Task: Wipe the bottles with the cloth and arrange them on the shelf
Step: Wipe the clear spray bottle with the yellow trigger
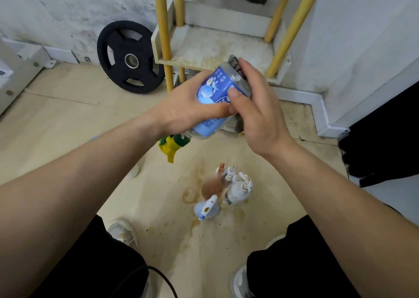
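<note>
Forearms (79, 173) are bare. Black trousers (90, 266), grey-white sneakers (123, 233). A thin black cable (163, 277) loops over the left leg.

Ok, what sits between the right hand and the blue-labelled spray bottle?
A dark grey cloth, pressed by the right hand against the clear blue-labelled spray bottle, in the head view.

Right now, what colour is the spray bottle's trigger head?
Trigger head: yellow with a green collar, head view.

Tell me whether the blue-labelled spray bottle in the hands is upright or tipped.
Tipped. The spray bottle slants in the left hand: trigger head low at left, base raised toward the cloth in the right hand.
</note>
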